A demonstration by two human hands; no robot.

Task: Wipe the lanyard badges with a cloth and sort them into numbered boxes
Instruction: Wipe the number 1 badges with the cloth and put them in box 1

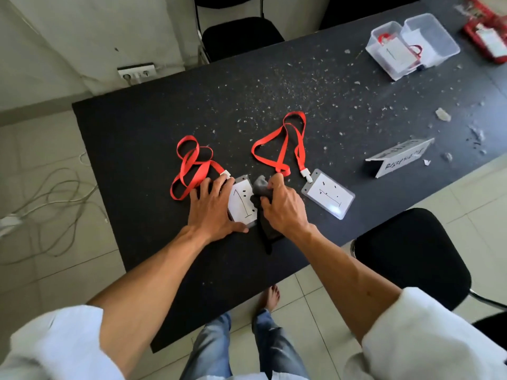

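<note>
- I am watching the left hand lying flat, fingers spread and straight, pressing down on the left edge of the near badge; it is gripping nothing.
- The right hand is curling round the dark cloth and bunching it against the right edge of that badge. A tail of cloth is trailing toward the near table edge.
- The near badge is lying flat near the middle of the black table. Its card is showing a handwritten "1" and some dark spots.
- Its red lanyard is looping away to the far left.
- A second badge is lying just right of the right hand, apart from it. It is also showing a "1" and dark spots.
- The second lanyard is looping toward the far side, one bend ending right at the right hand's fingertips.
- Two clear boxes are sitting side by side at the far right. The left box is holding a badge with a red strap, and the right box is holding white cards. I cannot read any numbers on the boxes themselves.
- A folded card sign is standing right of the second badge; its handwriting is unreadable.
- White flecks are lying scattered over the far half of the table.
- One black chair is standing at the near right.
</note>
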